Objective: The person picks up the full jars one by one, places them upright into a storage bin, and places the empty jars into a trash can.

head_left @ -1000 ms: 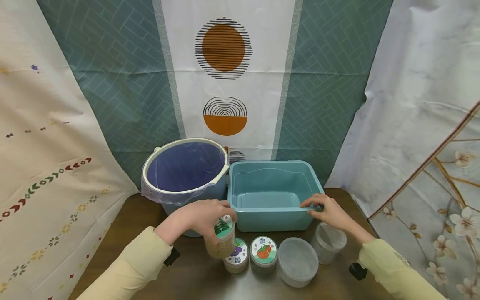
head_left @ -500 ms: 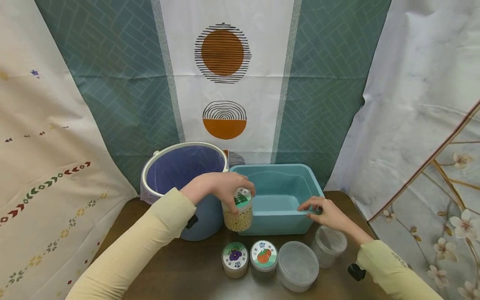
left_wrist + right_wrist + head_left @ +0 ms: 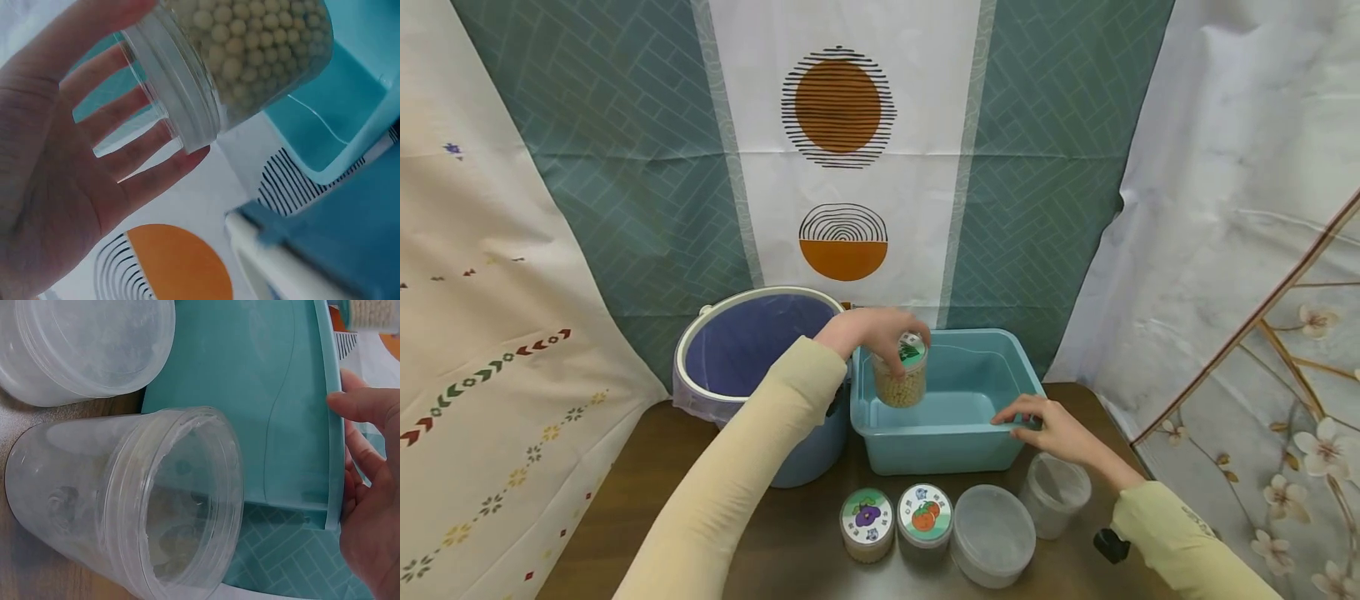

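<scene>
At frame centre, the left hand (image 3: 868, 331) gripped the bean jar (image 3: 901, 375) by its lid; the right hand (image 3: 1052, 427) curled over the teal tub (image 3: 955, 442)'s near rim.

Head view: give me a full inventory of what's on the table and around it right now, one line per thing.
Jar of beans: 1, clear with pale yellow beans and a green-pictured lid, held above the tub's left part.
Tub: 1, teal, rectangular, table centre.
Bucket: 1, blue with a cream rim and a clear liner, left of the tub.
Labelled jars: 2, purple-pictured lid and orange-pictured lid, side by side at the table's front.
Lidded round container: 1, clear, right of those jars.
Open cup: 1, clear, lidless, by the tub's front right corner.
Table: 1, dark brown.
Hanging cloths: several, patterned, behind and at both sides.
Left hand: grips the bean jar by its top.
Right hand: rests on the tub's front rim.
</scene>
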Available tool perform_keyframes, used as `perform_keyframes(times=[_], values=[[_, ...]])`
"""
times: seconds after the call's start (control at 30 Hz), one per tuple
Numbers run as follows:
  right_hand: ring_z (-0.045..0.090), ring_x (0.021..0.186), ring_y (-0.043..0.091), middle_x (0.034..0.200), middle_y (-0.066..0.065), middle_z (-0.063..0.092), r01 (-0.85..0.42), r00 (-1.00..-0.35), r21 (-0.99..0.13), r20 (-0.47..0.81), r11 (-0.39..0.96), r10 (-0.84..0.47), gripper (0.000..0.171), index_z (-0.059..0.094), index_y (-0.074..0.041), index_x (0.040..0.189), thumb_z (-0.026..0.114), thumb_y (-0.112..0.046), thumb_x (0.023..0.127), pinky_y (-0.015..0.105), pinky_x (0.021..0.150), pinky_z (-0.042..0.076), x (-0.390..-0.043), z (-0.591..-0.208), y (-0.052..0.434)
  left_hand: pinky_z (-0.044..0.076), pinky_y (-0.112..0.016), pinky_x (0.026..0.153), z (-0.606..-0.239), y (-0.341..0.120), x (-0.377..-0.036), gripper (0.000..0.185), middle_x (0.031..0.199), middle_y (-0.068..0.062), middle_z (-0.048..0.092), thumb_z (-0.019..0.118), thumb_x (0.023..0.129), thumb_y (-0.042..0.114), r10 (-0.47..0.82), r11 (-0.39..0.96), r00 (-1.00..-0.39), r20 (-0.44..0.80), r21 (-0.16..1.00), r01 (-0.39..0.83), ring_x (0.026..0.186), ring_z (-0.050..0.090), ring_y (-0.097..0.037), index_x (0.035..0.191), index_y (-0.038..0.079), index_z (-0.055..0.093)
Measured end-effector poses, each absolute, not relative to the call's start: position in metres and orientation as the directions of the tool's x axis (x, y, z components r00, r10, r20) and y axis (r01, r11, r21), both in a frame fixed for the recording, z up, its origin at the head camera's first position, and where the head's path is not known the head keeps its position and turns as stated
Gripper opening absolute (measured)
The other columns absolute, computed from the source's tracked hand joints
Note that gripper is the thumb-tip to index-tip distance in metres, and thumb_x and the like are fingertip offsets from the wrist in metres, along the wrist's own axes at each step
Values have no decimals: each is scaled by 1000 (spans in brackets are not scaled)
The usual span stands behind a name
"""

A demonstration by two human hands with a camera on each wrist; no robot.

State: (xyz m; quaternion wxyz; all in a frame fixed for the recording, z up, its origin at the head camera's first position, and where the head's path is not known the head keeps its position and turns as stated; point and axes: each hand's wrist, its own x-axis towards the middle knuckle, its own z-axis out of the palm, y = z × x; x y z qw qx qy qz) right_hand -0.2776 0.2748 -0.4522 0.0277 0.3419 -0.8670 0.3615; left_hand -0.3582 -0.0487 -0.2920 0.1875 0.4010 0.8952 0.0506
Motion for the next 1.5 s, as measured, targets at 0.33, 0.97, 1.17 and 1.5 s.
perform_keyframes(times=[0.33,0.97,1.17,1.5], values=[[59,94,6,108,5,70,-586,-776,-644,269,492,-571,27,72,-16,115,67,-5,91,25,75,47,-282,-455,278,48,-43,104,-319,-35,-385,63,143,-7,50,81,82,22,659,752,-692,-294,273,600,124,48,-24,139,22,54],[61,99,15,109,3,70,-583,-783,-633,273,508,-559,28,71,-16,117,68,-5,91,26,81,47,-279,-458,277,50,-43,99,-370,-45,-398,60,141,-8,53,81,82,18,584,809,-770,-257,268,523,124,50,-25,136,22,56],[59,97,9,108,-1,70,-578,-793,-630,285,518,-539,28,72,-19,116,68,-6,91,26,80,46,-278,-461,278,51,-44,98,-372,-44,-399,60,135,-8,55,83,80,16,564,822,-787,-248,254,510,121,52,-25,133,23,57],[59,95,14,105,-3,70,-559,-809,-647,289,518,-511,29,73,-21,114,69,-5,90,26,78,46,-277,-465,279,51,-43,96,-375,-42,-398,59,135,-7,53,83,80,17,568,821,-784,-248,231,522,120,50,-24,132,24,56]])
